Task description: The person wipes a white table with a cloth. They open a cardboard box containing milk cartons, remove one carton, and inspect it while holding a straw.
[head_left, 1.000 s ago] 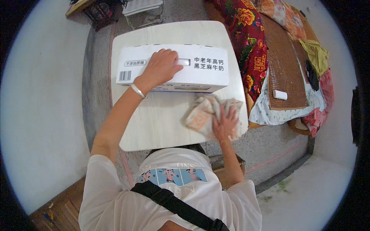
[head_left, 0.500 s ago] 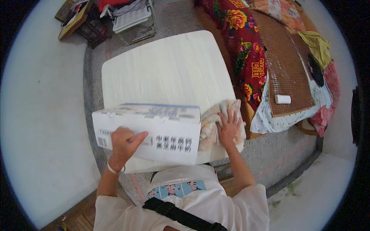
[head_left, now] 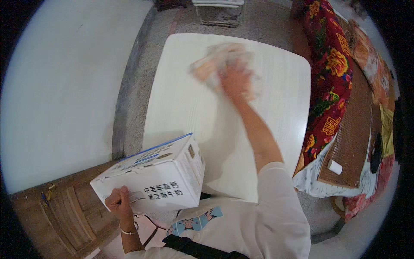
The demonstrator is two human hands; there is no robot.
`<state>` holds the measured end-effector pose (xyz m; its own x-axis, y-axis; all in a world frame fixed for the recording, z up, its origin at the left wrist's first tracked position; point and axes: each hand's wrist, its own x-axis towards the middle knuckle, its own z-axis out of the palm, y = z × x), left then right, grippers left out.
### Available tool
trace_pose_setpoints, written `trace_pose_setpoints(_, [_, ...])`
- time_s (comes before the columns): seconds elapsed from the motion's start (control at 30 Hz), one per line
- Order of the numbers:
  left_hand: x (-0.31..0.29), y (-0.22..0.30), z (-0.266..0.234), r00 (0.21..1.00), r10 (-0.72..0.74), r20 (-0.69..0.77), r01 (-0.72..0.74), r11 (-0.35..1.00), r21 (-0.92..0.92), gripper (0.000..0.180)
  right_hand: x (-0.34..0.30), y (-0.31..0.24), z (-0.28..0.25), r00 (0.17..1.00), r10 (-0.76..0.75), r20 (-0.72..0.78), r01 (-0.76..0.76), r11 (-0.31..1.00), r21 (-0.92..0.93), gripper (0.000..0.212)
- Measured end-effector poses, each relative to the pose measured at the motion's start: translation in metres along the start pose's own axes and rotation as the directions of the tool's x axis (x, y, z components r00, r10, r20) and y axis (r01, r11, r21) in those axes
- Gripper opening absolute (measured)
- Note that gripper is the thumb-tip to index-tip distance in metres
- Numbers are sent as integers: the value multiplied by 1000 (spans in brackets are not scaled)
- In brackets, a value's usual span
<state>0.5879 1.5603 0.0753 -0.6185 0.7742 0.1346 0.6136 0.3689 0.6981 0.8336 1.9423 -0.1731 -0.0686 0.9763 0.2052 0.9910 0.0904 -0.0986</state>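
A white cardboard carton (head_left: pixel 181 172) with dark print and a blue edge is tilted at the near left corner of the white table (head_left: pixel 276 129). My left hand (head_left: pixel 120 203) is closed at the carton's near side, its fingers hooked into the handle slot. At the far part of the tabletop, my right hand (head_left: pixel 236 80) presses on a crumpled, pale orange-and-white cloth (head_left: pixel 207 69). Motion blurs both this hand and the cloth, so single fingers are hard to make out.
Right of the table stands a bed with a red floral quilt (head_left: pixel 338 62), a brown woven mat (head_left: pixel 353 142) and a small white roll (head_left: pixel 335 167). Beyond the far edge is a folding chair (head_left: pixel 219 13). A brown wooden piece of furniture (head_left: pixel 56 211) lies lower left, beside a white wall.
My right hand has carried the cloth from the table's near right corner to its far side. The carton has shifted left and toward me in my left hand, and the view has turned.
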Motion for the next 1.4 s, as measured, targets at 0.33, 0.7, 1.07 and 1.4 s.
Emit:
trace_pose_setpoints(0.33, [-27,-9,-10,958,-193,-211,175,979,-100,52,-85,-201,21,417,-904,-98,809,319,493,31])
trace_pose_setpoints(0.7, [-8,-15,-10,985,-149,-89,140,985,-103,53,141,-24,36,994,-104,17,104,995,2,41])
trace_pose_setpoints(1.07, [7,-10,-11,967,-248,51,246,968,49,46,76,256,-14,720,673,-168,-693,709,-127,50])
trace_pose_setpoints(1.4, [-3,13,-15,988,-154,-32,157,979,131,50,108,-48,42,987,-59,-151,68,996,55,37])
